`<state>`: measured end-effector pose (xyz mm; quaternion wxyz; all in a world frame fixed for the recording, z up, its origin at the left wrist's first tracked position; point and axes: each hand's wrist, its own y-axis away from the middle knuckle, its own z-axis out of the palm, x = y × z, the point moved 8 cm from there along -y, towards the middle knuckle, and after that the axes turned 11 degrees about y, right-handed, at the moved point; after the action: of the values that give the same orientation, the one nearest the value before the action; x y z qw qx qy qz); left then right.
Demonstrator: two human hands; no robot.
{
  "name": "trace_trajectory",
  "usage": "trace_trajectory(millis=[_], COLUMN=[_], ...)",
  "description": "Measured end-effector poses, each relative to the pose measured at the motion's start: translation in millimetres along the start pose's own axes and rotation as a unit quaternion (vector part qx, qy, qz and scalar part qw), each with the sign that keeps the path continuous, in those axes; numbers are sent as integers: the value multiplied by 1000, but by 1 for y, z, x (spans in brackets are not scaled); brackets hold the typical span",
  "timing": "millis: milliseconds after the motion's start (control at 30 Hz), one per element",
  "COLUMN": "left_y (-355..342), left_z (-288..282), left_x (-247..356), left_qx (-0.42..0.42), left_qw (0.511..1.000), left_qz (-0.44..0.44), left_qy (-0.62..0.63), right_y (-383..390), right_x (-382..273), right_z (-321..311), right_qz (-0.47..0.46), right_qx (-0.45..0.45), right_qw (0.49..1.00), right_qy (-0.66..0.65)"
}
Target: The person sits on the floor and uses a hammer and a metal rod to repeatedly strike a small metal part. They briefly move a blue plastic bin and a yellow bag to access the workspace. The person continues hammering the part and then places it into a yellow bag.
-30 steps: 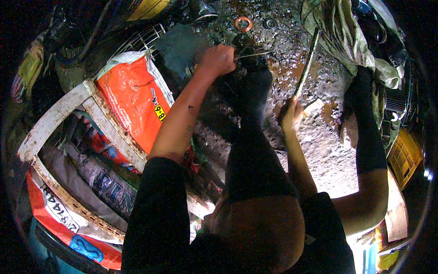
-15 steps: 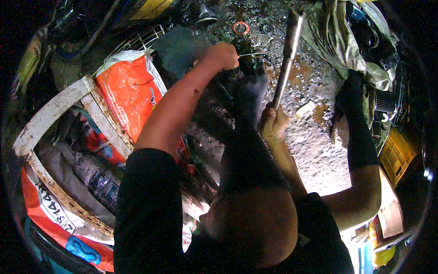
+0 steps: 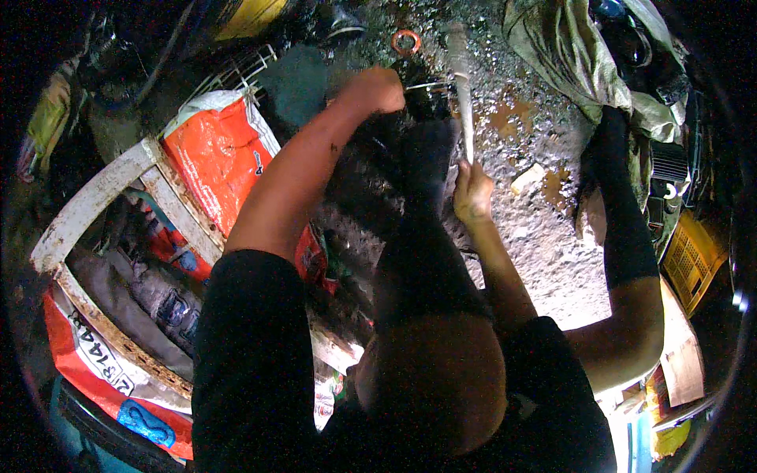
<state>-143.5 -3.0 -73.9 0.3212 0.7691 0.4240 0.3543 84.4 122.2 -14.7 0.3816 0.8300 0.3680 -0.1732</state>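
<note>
My left hand (image 3: 380,90) is closed in a fist, with a thin pale rod (image 3: 426,85) sticking out to its right over a dark, low patch. Whatever lies under that rod's far end is too dark to make out. My right hand (image 3: 474,193) is wrapped round the lower end of a long metal bar (image 3: 466,118). The bar stands out away from me, its upper part thicker and blurred by motion. It passes close by the thin rod's right end. Beyond both hands an orange-red ring (image 3: 406,42) lies on wet, muddy ground (image 3: 512,110).
Left of me are a rusty white metal frame (image 3: 95,193) and an orange sack (image 3: 209,150). A crumpled grey cloth (image 3: 564,55) lies far right, above a yellow crate (image 3: 694,256). A small pale block (image 3: 527,179) rests on the ground. My bent legs flank the work spot.
The metal bar has swung left in my right hand, its far end now nearer the thin rod. My left hand has shifted slightly left and away from me, still closed.
</note>
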Motion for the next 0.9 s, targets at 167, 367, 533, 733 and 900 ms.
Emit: trace_trajectory(millis=[167, 367, 533, 733, 900], left_y=[22, 20, 21, 14, 16], left_z=[-24, -22, -17, -22, -20], left_x=[3, 6, 9, -2, 5], left_qx=[43, 33, 10, 85, 80], left_qw=[998, 998, 1000, 996, 996], left_qz=[-40, -45, -13, 11, 16], left_qy=[22, 8, -4, -39, -28], right_y=[-9, -23, -16, -52, -28], right_x=[-6, 16, 38, 39, 57], right_z=[-14, 6, 8, 1, 12], right_qz=[32, -31, -29, 32, -58], right_qx=[-28, 31, 46, 8, 30], right_qw=[998, 999, 991, 997, 991], right_qy=[-56, 29, -121, -70, -118])
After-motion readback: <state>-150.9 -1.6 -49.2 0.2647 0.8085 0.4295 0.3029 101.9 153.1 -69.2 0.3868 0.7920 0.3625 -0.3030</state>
